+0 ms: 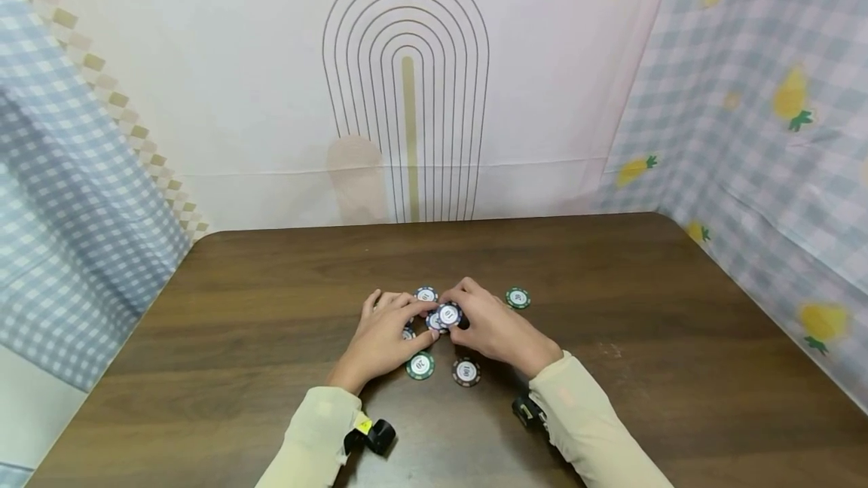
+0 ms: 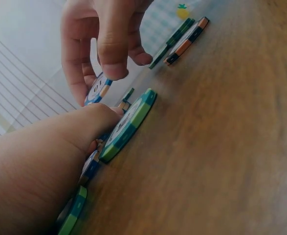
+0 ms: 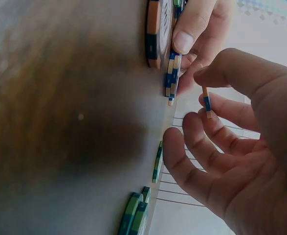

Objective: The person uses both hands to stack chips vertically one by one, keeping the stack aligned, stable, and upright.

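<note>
My right hand (image 1: 498, 326) pinches a blue poker chip (image 1: 449, 315) marked 10 between thumb and fingers, lifted off the table. Edge-on, the same blue chip (image 3: 206, 102) shows in the right wrist view. Just left and below it lie stacked blue chips (image 3: 171, 78), with my left hand (image 1: 388, 336) around their near and far sides. The left thumb (image 3: 184, 41) touches these chips; its other fingers look fairly straight. Another blue chip (image 1: 426, 294) lies beyond the left fingers, and one more (image 1: 408, 332) is partly covered by that hand.
A green chip (image 1: 420, 365) marked 20 and a black chip (image 1: 466, 372) marked 100 lie on the near side of the hands. Another green chip (image 1: 518, 297) is at the right. All rest on a brown wooden table (image 1: 271, 307) bordered by hanging cloths (image 1: 258, 81).
</note>
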`<action>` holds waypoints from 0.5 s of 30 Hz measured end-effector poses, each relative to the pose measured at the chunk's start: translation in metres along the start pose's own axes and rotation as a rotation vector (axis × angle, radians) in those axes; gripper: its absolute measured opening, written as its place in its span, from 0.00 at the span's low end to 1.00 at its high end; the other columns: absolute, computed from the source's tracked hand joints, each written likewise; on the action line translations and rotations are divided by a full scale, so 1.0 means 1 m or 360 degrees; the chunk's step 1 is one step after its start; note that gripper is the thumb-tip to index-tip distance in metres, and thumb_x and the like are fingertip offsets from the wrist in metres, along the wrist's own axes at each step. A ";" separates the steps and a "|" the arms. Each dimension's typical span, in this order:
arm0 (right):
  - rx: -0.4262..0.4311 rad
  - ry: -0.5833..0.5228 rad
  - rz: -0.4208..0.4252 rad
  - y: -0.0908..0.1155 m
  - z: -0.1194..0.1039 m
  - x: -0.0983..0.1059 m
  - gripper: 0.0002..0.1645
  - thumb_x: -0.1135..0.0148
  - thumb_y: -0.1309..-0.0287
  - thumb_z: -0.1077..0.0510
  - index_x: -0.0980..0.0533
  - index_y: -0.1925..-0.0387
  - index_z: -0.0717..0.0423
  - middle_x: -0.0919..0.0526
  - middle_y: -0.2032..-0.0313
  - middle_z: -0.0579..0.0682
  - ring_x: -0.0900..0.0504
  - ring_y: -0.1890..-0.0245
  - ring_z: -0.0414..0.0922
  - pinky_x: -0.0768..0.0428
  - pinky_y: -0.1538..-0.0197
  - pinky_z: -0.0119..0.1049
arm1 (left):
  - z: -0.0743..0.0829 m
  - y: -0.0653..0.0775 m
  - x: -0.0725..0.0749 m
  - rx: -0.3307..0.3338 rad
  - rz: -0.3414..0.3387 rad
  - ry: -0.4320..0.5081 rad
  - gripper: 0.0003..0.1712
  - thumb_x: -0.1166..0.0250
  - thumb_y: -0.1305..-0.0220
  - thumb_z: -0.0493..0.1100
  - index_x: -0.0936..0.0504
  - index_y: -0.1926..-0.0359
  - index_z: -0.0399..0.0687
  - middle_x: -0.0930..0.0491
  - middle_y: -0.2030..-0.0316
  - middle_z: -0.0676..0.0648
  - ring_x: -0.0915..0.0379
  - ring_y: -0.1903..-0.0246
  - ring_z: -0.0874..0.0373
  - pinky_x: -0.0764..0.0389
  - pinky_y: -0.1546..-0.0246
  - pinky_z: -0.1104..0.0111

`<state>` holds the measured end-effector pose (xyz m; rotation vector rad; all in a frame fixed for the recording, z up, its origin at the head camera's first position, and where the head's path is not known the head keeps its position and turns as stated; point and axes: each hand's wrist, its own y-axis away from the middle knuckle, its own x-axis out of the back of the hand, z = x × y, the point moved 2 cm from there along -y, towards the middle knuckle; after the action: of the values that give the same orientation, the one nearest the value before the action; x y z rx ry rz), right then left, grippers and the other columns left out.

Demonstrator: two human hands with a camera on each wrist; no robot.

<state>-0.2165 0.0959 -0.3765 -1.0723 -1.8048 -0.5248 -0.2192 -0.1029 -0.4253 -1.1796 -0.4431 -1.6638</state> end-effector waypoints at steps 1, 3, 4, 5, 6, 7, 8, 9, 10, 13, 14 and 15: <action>0.0002 0.0009 -0.0008 0.001 0.000 0.000 0.23 0.29 0.36 0.64 0.20 0.40 0.60 0.23 0.48 0.52 0.22 0.59 0.41 0.19 0.53 0.38 | 0.000 0.000 0.000 0.0001 -0.0004 0.0006 0.26 0.32 0.31 0.57 0.16 0.34 0.61 0.17 0.41 0.52 0.30 0.36 0.46 0.57 0.23 0.37; 0.0007 0.0029 -0.0027 0.002 0.001 0.000 0.23 0.30 0.35 0.64 0.20 0.39 0.60 0.23 0.48 0.52 0.22 0.59 0.41 0.19 0.52 0.38 | 0.001 0.000 0.000 0.0001 -0.0011 0.0017 0.26 0.32 0.31 0.57 0.16 0.34 0.61 0.17 0.40 0.52 0.30 0.36 0.46 0.58 0.23 0.37; 0.0011 0.0041 -0.0038 0.002 0.001 -0.001 0.23 0.30 0.35 0.64 0.20 0.39 0.60 0.23 0.48 0.52 0.22 0.58 0.41 0.19 0.52 0.39 | 0.001 0.000 0.000 0.0002 -0.0011 0.0020 0.26 0.31 0.31 0.57 0.16 0.34 0.61 0.17 0.41 0.52 0.30 0.36 0.46 0.58 0.23 0.37; 0.0012 0.0049 -0.0044 0.002 0.001 -0.001 0.23 0.30 0.34 0.64 0.20 0.39 0.60 0.23 0.48 0.52 0.22 0.58 0.42 0.18 0.51 0.39 | 0.001 0.000 0.000 0.0001 -0.0008 0.0019 0.26 0.31 0.31 0.56 0.16 0.34 0.61 0.17 0.41 0.52 0.30 0.36 0.46 0.57 0.23 0.37; 0.0015 0.0052 -0.0054 0.002 0.000 -0.001 0.23 0.30 0.34 0.63 0.20 0.38 0.59 0.22 0.48 0.52 0.21 0.57 0.42 0.18 0.51 0.39 | 0.001 0.000 0.000 0.0000 -0.0005 0.0016 0.26 0.31 0.31 0.56 0.16 0.35 0.61 0.17 0.42 0.53 0.30 0.37 0.46 0.57 0.23 0.37; 0.0020 0.0054 -0.0057 0.001 0.000 -0.001 0.23 0.30 0.34 0.63 0.20 0.38 0.59 0.21 0.47 0.52 0.21 0.56 0.42 0.18 0.50 0.40 | 0.001 0.000 0.000 0.0000 0.0000 0.0015 0.26 0.31 0.31 0.56 0.16 0.35 0.61 0.17 0.43 0.53 0.29 0.37 0.47 0.57 0.23 0.37; 0.0025 0.0052 -0.0063 0.001 0.000 -0.001 0.24 0.30 0.34 0.62 0.20 0.37 0.59 0.21 0.47 0.52 0.20 0.55 0.43 0.17 0.49 0.41 | 0.000 0.000 0.000 -0.0002 0.0005 0.0011 0.26 0.31 0.31 0.56 0.16 0.35 0.61 0.17 0.44 0.53 0.29 0.37 0.47 0.57 0.23 0.37; 0.0030 0.0047 -0.0065 0.000 -0.001 -0.001 0.24 0.30 0.34 0.62 0.20 0.37 0.58 0.20 0.47 0.52 0.20 0.55 0.43 0.17 0.48 0.41 | 0.000 0.000 0.000 -0.0004 0.0010 0.0006 0.26 0.31 0.32 0.56 0.16 0.35 0.61 0.17 0.46 0.54 0.29 0.38 0.47 0.57 0.23 0.37; 0.0037 0.0043 -0.0068 0.000 -0.001 -0.001 0.24 0.30 0.34 0.62 0.20 0.37 0.58 0.19 0.47 0.51 0.19 0.54 0.44 0.17 0.47 0.42 | 0.000 0.000 0.001 -0.0004 0.0011 0.0003 0.26 0.31 0.32 0.56 0.16 0.35 0.60 0.17 0.46 0.54 0.29 0.38 0.48 0.57 0.23 0.37; 0.0043 0.0025 -0.0077 -0.001 -0.001 -0.001 0.24 0.29 0.34 0.61 0.20 0.37 0.57 0.18 0.48 0.51 0.19 0.53 0.44 0.17 0.46 0.43 | 0.000 0.000 0.001 -0.0001 0.0004 -0.0003 0.26 0.31 0.32 0.57 0.16 0.34 0.60 0.17 0.46 0.54 0.29 0.38 0.48 0.56 0.23 0.37; 0.0040 0.0026 -0.0078 -0.001 -0.001 -0.001 0.24 0.29 0.34 0.61 0.20 0.37 0.57 0.18 0.48 0.51 0.19 0.53 0.45 0.17 0.46 0.44 | 0.001 -0.001 0.001 -0.0003 0.0000 -0.0002 0.27 0.31 0.31 0.57 0.16 0.34 0.60 0.17 0.45 0.54 0.29 0.37 0.48 0.57 0.23 0.37; 0.0030 0.0024 -0.0076 -0.001 -0.001 0.000 0.24 0.29 0.34 0.61 0.20 0.37 0.57 0.17 0.48 0.51 0.19 0.53 0.45 0.17 0.46 0.44 | 0.001 -0.001 0.001 -0.0006 -0.0004 -0.0003 0.27 0.32 0.31 0.57 0.17 0.34 0.60 0.17 0.44 0.53 0.29 0.37 0.48 0.57 0.22 0.37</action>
<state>-0.2172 0.0946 -0.3763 -1.0119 -1.8223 -0.5422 -0.2195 -0.1025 -0.4234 -1.1839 -0.4427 -1.6668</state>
